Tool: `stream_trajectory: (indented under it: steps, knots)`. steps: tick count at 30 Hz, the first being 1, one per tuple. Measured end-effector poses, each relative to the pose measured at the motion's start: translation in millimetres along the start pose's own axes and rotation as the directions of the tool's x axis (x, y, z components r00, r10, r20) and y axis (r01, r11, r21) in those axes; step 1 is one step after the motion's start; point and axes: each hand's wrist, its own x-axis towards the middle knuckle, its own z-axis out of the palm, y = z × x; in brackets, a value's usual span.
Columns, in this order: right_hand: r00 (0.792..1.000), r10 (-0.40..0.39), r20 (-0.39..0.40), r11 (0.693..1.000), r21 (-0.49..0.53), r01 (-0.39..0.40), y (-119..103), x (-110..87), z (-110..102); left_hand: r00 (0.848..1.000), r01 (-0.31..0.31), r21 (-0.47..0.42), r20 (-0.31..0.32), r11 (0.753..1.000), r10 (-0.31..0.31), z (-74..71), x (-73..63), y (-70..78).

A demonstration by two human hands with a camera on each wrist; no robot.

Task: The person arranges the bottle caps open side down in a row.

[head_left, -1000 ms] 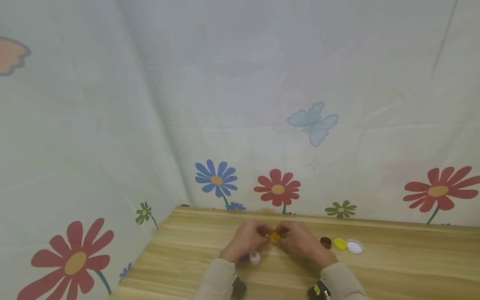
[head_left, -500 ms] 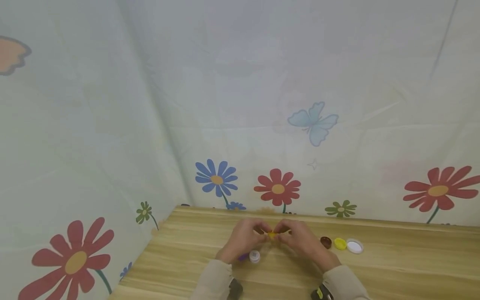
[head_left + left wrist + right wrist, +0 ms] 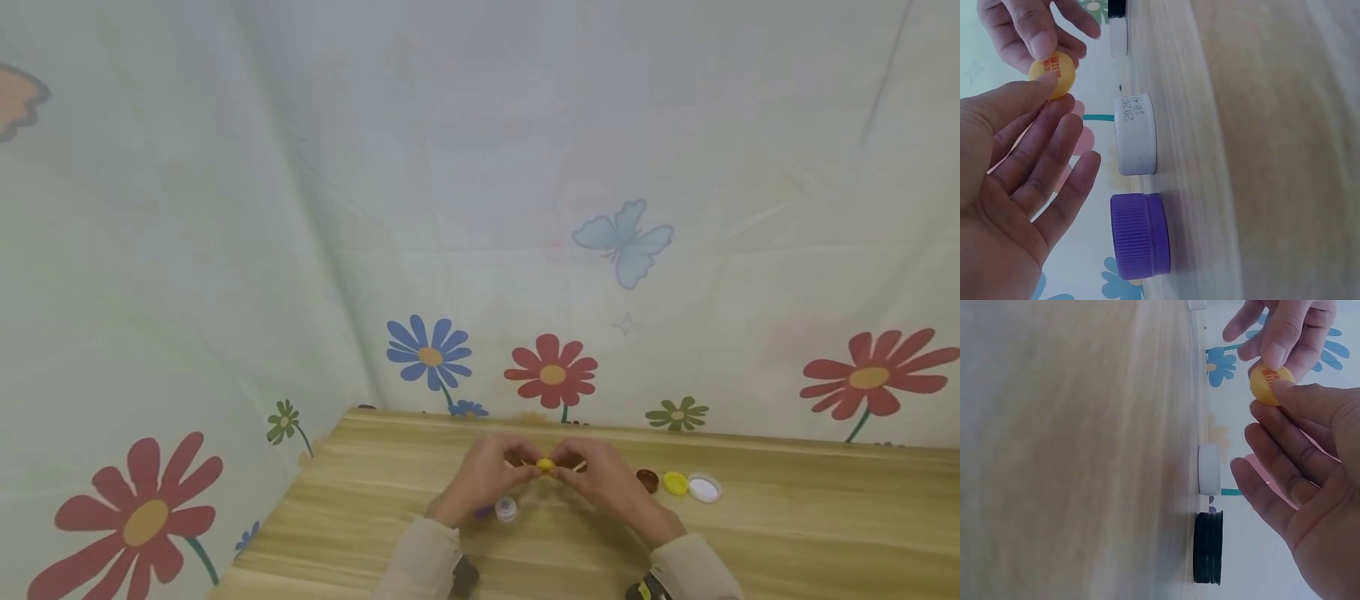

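Observation:
Both hands meet over the table and pinch one small yellow bottle cap (image 3: 545,465) between them. In the left wrist view, red print shows on its round face. My left hand (image 3: 487,473) grips it from the left with thumb and index finger, the other fingers spread. From the opposite side my right hand (image 3: 600,477) pinches it by thumb and fingertips. Below the left hand, a white cap (image 3: 1136,134) with dark printing stands next to a ridged purple cap (image 3: 1138,237). Near the right hand, the right wrist view has a ridged white cap (image 3: 1210,469) and a black cap (image 3: 1209,549).
To the right of the right hand, a brown cap (image 3: 647,480), another yellow cap (image 3: 675,483) and a white lid (image 3: 704,488) lie in a row on the wooden table (image 3: 825,517). A flower-printed cloth (image 3: 480,208) hangs along its back and left.
The hands have risen slightly and their wrists have spread apart. The yellow cap has turned between the fingers, its look changing from a round face to a narrower shape. The head view has shifted a little.

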Motion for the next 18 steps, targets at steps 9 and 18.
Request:
stream_trajectory:
  steps: [9, 18]
  knots:
    - [0.999, 0.045, -0.02, 0.999, 0.018, -0.045, 0.8, -1.3, 0.0, 0.998, -0.067, -0.046, 0.0, 0.997, 0.067, -2.3, -3.0, 0.3]
    - [0.999, 0.05, -0.006, 0.998, 0.051, -0.049, -0.6, -2.1, -1.0, 0.998, -0.064, -0.04, 0.013, 0.997, 0.065, -2.1, -2.0, -1.8]
